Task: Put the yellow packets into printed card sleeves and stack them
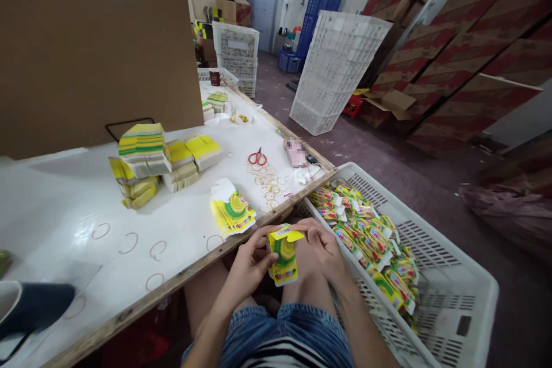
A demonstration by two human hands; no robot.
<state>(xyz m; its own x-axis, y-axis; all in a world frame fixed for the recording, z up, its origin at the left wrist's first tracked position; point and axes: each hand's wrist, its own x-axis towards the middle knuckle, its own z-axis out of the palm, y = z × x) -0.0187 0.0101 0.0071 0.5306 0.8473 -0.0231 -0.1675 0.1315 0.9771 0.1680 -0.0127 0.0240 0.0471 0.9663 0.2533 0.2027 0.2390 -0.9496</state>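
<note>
Above my lap is a small yellow and green printed carton (284, 256), with a flap sticking out at its top right. My left hand (246, 267) is closed around its left side, thumb on the front face. At the top edge, the fingers of my right hand (323, 248) are bent and pinch the flap; part of their grip is hidden. Just beyond, near the table's edge, lies a stack of flat yellow cartons (233, 210). To my right, a white plastic crate (452, 293) holds many similar cartons (375, 241), piled loosely.
On the white table (185, 259) are bundled cartons (144, 152), red-handled scissors (257, 157), scattered rubber bands (269, 184) and a dark mug (37, 307). A large cardboard panel (99, 46) stands at the left. Stacked white crates (338, 69) and cardboard boxes (466, 57) stand behind.
</note>
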